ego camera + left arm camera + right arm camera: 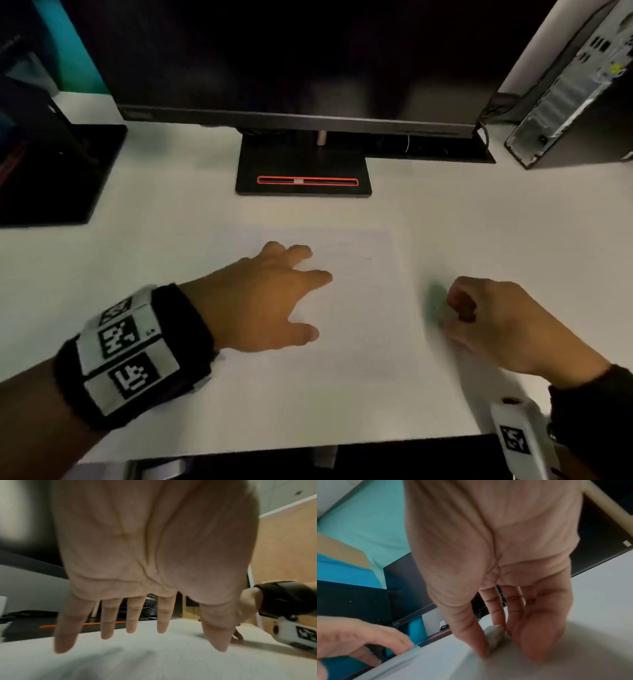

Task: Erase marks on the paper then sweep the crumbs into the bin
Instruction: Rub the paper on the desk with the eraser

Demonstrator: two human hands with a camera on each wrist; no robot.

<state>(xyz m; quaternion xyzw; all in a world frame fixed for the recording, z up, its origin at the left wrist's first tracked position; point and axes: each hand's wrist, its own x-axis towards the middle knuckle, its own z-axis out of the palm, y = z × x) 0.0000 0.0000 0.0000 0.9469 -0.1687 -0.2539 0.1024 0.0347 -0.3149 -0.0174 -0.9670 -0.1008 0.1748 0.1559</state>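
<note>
A white sheet of paper (363,325) lies on the white desk (513,222), with faint pencil marks (363,257) near its far right corner. My left hand (318,305) presses flat on the sheet's left half, fingers spread and straight (190,639). Just off the paper's right edge, my right hand (448,315) rests on the desk. Its thumb and fingers pinch a small pale eraser (494,634) against the surface; in the head view the eraser (435,305) is a blur. I see no bin and no crumbs.
A black monitor (291,68) on a black stand (303,171) sits behind the paper. A computer tower (575,89) stands at the back right, and a second dark stand base (61,171) at the left. The desk's front edge (308,448) is close below my wrists.
</note>
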